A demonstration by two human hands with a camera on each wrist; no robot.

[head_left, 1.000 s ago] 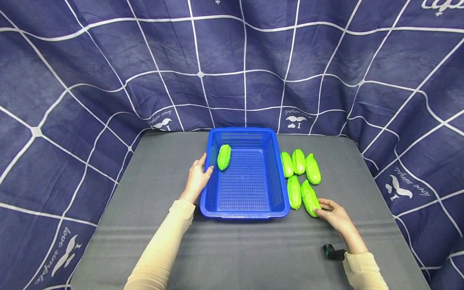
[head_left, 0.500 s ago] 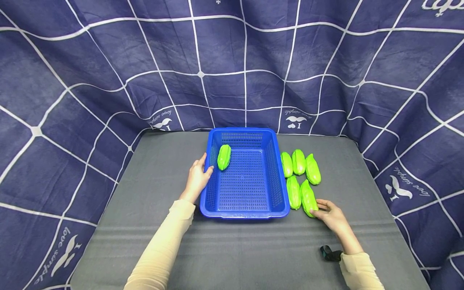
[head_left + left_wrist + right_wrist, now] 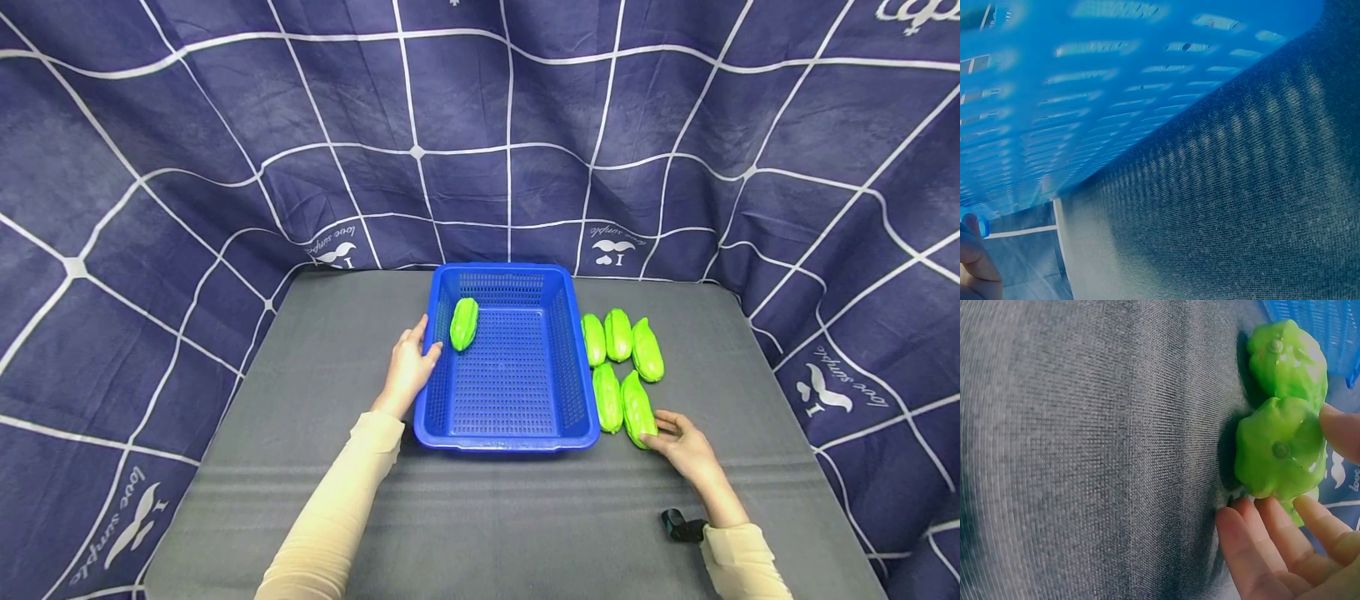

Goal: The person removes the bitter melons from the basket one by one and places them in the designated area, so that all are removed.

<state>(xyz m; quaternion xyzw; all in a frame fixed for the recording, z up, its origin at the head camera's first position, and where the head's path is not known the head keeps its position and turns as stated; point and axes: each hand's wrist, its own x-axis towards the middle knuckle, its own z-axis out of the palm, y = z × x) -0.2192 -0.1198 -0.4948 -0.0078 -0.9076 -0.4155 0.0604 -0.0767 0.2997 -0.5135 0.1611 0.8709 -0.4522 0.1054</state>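
A blue plastic basket with slotted walls sits mid-table. My left hand grips its left rim, thumb over the edge and fingers along the outside. One green ridged gourd lies inside at the back left. Right of the basket my right hand holds the near end of another ridged gourd, thumb on one side and fingers on the other. In the right wrist view this gourd shows its lobed stem end between thumb and fingertips, lying against a neighbouring gourd.
Three more gourds lie in a back row beside the basket, the middle one among them. Another gourd lies between the held one and the basket wall. A black wrist device sits by the right sleeve. A blue checked cloth hangs behind the grey table.
My right hand and the gourd it holds have shifted slightly left, closer to the neighbouring gourd. The left hand and the basket have stayed in place.
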